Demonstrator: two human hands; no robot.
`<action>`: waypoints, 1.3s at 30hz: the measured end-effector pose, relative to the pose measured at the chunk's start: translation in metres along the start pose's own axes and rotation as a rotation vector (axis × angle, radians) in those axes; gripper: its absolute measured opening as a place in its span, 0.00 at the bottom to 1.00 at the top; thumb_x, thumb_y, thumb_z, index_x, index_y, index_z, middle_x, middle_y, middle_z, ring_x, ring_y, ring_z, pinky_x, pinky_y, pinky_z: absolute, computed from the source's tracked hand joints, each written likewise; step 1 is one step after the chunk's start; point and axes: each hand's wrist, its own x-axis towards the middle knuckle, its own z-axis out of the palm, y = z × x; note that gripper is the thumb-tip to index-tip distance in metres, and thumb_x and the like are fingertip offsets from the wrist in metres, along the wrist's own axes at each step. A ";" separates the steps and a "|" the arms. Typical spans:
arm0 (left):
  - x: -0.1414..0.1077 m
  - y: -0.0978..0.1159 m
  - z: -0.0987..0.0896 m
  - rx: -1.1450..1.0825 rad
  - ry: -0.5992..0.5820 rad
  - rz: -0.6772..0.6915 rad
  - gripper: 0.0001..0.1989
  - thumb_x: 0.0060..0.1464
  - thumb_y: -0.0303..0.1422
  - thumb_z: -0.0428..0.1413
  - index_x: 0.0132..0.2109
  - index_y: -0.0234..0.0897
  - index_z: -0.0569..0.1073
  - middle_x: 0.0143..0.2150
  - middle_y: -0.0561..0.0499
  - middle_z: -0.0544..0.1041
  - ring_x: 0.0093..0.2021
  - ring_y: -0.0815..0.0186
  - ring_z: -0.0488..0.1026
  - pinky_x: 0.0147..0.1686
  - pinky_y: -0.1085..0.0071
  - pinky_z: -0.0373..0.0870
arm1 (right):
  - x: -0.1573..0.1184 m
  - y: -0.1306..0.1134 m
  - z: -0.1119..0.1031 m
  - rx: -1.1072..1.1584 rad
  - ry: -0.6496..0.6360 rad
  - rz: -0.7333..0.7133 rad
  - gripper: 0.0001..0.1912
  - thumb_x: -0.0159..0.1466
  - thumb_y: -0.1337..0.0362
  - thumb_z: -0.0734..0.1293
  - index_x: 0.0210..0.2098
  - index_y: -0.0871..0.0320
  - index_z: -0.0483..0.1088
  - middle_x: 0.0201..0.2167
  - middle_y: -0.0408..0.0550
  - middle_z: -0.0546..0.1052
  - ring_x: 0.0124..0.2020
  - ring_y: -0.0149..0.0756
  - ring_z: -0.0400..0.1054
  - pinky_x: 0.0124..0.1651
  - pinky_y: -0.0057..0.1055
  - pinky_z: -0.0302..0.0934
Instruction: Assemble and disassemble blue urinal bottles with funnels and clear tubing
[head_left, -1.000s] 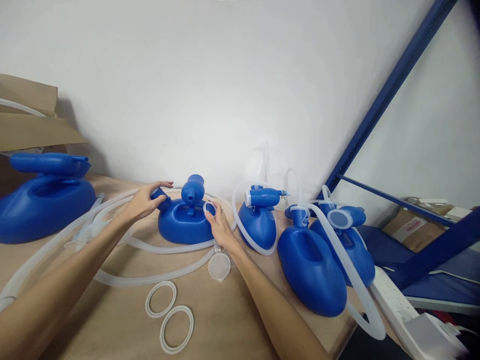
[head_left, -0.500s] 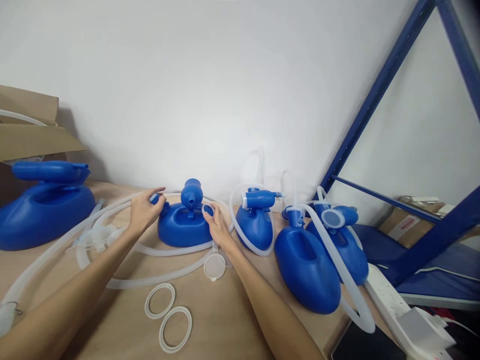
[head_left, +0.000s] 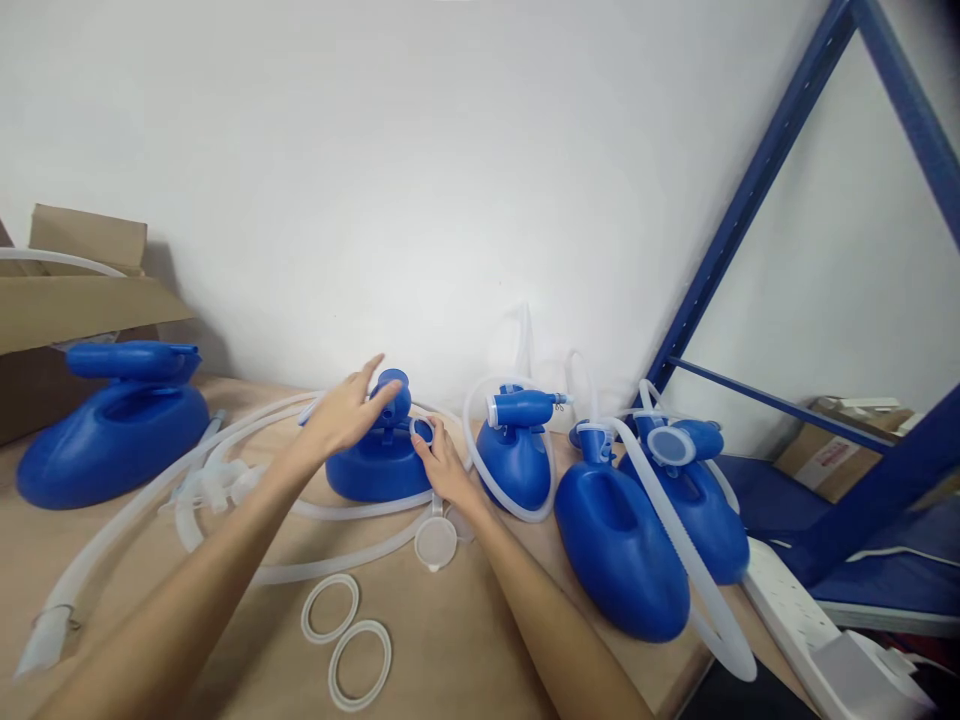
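A blue plastic urinal bottle [head_left: 375, 474] lies on the table in front of me, with a blue funnel-like spout piece [head_left: 399, 400] standing on its handle. My right hand [head_left: 444, 465] is closed around the bottle's mouth at its right end, where a white ring [head_left: 421, 430] shows. Below that hand hangs a round translucent cap [head_left: 436, 543] on a strap. My left hand [head_left: 346, 412] reaches over the bottle's left side, fingers apart, its thumb and index close beside the spout piece. Whether they touch it I cannot tell. The left forearm hides part of the tubing.
Two white rings [head_left: 331, 608] lie nearer me. Long translucent hoses [head_left: 112, 550] curve across the left. Another blue bottle [head_left: 112, 440] and a cardboard box [head_left: 82, 305] stand far left. Several hosed bottles [head_left: 621, 555], a power strip [head_left: 787, 600] and a blue shelf frame [head_left: 750, 190] are right.
My left hand has moved right, from the bottle's left end toward the spout piece, its fingers spreading. My right hand keeps its hold on the mouth. The whole view has shifted slightly.
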 end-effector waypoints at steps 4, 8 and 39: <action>-0.008 0.033 0.015 0.079 -0.050 0.019 0.33 0.58 0.49 0.56 0.66 0.39 0.69 0.66 0.33 0.70 0.58 0.40 0.75 0.56 0.48 0.71 | -0.001 0.000 0.002 -0.016 0.015 -0.029 0.32 0.73 0.47 0.58 0.69 0.61 0.54 0.68 0.64 0.65 0.72 0.46 0.57 0.74 0.45 0.50; -0.008 0.026 0.023 0.029 -0.004 0.102 0.26 0.58 0.40 0.58 0.63 0.42 0.72 0.64 0.39 0.72 0.60 0.47 0.74 0.59 0.54 0.70 | -0.004 0.003 0.004 -0.025 0.030 -0.068 0.32 0.74 0.48 0.58 0.69 0.60 0.53 0.67 0.64 0.66 0.70 0.48 0.59 0.72 0.49 0.53; -0.022 0.044 -0.091 -0.564 -0.175 0.289 0.32 0.43 0.48 0.70 0.55 0.40 0.79 0.51 0.46 0.82 0.45 0.55 0.79 0.38 0.72 0.78 | -0.002 -0.109 -0.069 0.644 0.109 -0.272 0.24 0.72 0.48 0.57 0.64 0.47 0.62 0.62 0.46 0.72 0.65 0.42 0.65 0.69 0.46 0.58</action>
